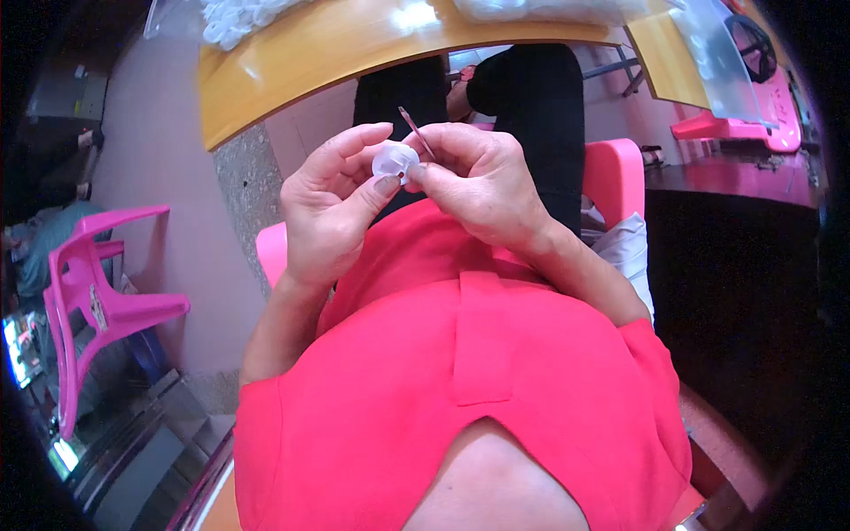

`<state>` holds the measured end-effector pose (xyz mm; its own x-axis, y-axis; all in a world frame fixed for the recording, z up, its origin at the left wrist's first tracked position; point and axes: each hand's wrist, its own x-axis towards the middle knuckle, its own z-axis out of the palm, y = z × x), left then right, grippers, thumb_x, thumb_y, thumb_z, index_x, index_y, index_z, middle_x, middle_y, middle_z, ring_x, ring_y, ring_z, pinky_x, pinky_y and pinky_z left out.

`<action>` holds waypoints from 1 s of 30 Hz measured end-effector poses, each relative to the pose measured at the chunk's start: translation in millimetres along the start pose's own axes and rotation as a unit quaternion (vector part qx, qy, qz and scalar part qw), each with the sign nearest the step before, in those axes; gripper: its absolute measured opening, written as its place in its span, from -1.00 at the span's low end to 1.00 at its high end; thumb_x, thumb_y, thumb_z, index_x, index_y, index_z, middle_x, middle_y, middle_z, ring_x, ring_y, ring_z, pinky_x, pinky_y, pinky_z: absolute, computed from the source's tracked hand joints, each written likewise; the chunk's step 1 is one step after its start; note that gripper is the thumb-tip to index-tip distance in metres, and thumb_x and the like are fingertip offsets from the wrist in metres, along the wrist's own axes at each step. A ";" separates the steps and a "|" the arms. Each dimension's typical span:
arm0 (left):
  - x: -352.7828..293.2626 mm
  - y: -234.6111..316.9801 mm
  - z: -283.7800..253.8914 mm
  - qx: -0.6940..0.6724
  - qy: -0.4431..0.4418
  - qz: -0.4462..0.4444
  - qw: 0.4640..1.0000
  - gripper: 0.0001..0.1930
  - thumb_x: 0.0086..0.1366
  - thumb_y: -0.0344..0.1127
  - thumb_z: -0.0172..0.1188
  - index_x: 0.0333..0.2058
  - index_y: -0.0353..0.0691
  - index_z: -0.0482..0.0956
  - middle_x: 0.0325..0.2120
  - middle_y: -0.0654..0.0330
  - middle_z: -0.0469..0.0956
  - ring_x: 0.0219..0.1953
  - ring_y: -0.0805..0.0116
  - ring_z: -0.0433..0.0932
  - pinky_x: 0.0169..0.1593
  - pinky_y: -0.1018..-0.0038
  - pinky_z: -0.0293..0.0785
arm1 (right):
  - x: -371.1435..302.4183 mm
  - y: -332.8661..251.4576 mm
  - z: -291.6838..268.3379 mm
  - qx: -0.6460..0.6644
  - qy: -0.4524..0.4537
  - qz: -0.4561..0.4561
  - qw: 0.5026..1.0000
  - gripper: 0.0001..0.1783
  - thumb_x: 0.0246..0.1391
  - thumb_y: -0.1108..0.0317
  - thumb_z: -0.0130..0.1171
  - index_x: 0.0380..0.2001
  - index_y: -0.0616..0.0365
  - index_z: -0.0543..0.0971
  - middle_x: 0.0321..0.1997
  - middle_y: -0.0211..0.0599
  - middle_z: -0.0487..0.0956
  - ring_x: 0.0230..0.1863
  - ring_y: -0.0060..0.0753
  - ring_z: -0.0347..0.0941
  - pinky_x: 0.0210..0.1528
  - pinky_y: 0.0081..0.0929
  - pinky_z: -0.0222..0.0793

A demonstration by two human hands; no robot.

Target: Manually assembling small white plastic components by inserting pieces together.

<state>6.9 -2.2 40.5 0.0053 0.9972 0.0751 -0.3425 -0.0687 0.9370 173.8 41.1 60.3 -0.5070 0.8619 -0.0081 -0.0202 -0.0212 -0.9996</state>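
In front of my lap, my left hand [332, 195] grips a small, round, translucent white plastic piece [395, 161] that looks like a cap. Its thumb presses the near edge while the fingers curl around the far side. My right hand [482, 181] meets it from the right, with thumb and fingertip pinched at the piece's edge. Between the right fingers sits a slim, pointed metal tool [413, 128], tip slanting up and away to the left. Its lower end is hidden in the hand, so I cannot make out its exact kind.
Ahead stands a yellow wooden table [336, 57]. A clear bag of white plastic pieces [239, 18] lies at its far left, with more clear plastic at the far right. A pink plastic chair [106, 301] is at left; a dark red tabletop [735, 180] is at right.
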 end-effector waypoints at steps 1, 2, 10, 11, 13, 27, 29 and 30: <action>-0.8 -1.0 -2.1 -0.009 0.008 -0.002 1.000 -0.60 0.16 -0.61 0.19 0.00 -0.38 0.42 -0.23 0.10 0.56 -0.20 0.42 0.54 -0.09 0.52 0.51 | -0.1 3.4 1.1 0.000 -0.008 0.001 1.000 -0.77 0.07 0.57 0.07 -0.16 0.38 0.51 -0.40 -0.36 0.55 -0.34 -0.64 0.48 -0.27 -0.70 0.42; -2.2 -3.1 -7.5 -0.009 0.016 -0.001 1.000 -0.60 0.16 -0.61 0.19 0.00 -0.38 0.42 -0.23 0.10 0.56 -0.20 0.42 0.54 -0.09 0.52 0.51 | -1.1 9.0 1.6 -0.071 0.011 -0.036 0.997 -0.74 0.08 0.58 0.05 -0.13 0.38 0.50 -0.41 -0.34 0.56 -0.36 -0.63 0.47 -0.27 -0.68 0.42; 0.3 -4.2 -23.3 0.015 0.057 0.029 0.998 -0.63 0.15 -0.61 0.20 -0.03 -0.38 0.47 -0.27 0.12 0.57 -0.26 0.46 0.55 -0.15 0.57 0.55 | -8.1 17.8 2.6 -0.314 -0.026 -0.195 0.929 -0.50 -0.08 0.73 0.03 0.02 0.28 0.44 -0.52 -0.15 0.48 -0.51 -0.34 0.47 -0.43 -0.53 0.40; -0.6 -3.5 -24.0 0.014 0.060 0.029 0.998 -0.63 0.15 -0.61 0.20 -0.03 -0.38 0.47 -0.27 0.12 0.57 -0.26 0.46 0.55 -0.15 0.57 0.55 | -8.1 18.1 2.8 -0.346 -0.038 -0.203 0.915 -0.49 -0.09 0.73 0.04 0.02 0.26 0.44 -0.53 -0.16 0.46 -0.53 -0.32 0.46 -0.46 -0.51 0.39; -2.1 -2.2 -25.5 0.009 0.044 0.010 0.999 -0.64 0.15 -0.61 0.19 -0.04 -0.38 0.47 -0.26 0.12 0.57 -0.25 0.46 0.55 -0.14 0.56 0.55 | -6.6 20.2 2.3 -0.352 -0.037 -0.204 0.913 -0.48 -0.09 0.73 0.05 0.02 0.25 0.44 -0.54 -0.15 0.45 -0.54 -0.30 0.45 -0.48 -0.50 0.39; -1.1 -7.4 -27.1 -0.008 0.006 -0.010 1.000 -0.69 0.18 -0.57 0.17 -0.07 -0.38 0.49 -0.29 0.09 0.58 -0.28 0.42 0.58 -0.15 0.53 0.56 | -7.1 28.6 3.1 -0.355 -0.038 -0.224 0.907 -0.50 -0.16 0.59 0.06 -0.03 0.28 0.42 -0.55 -0.11 0.45 -0.56 -0.08 0.46 -0.56 -0.25 0.40; -0.2 -9.2 -28.3 -0.007 0.001 -0.009 1.000 -0.70 0.19 -0.57 0.17 -0.07 -0.38 0.49 -0.29 0.09 0.58 -0.29 0.42 0.58 -0.16 0.53 0.57 | -7.0 27.3 4.1 -0.331 -0.042 -0.215 0.918 -0.51 -0.16 0.62 0.03 -0.03 0.29 0.41 -0.51 -0.07 0.47 -0.52 -0.04 0.48 -0.51 -0.23 0.41; 0.3 -11.0 -28.5 -0.018 0.002 -0.007 1.000 -0.70 0.19 -0.56 0.17 -0.07 -0.38 0.49 -0.29 0.09 0.58 -0.28 0.41 0.58 -0.16 0.52 0.57 | -6.2 27.6 4.8 -0.331 -0.041 -0.216 0.918 -0.51 -0.16 0.62 0.03 -0.03 0.29 0.41 -0.51 -0.07 0.47 -0.52 -0.04 0.48 -0.51 -0.23 0.41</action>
<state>-16.1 -0.3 20.4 0.0061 0.9982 0.0601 -0.3754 -0.0534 0.9253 172.3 32.8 32.9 -0.6388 0.6761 0.3672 0.2794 0.6486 -0.7081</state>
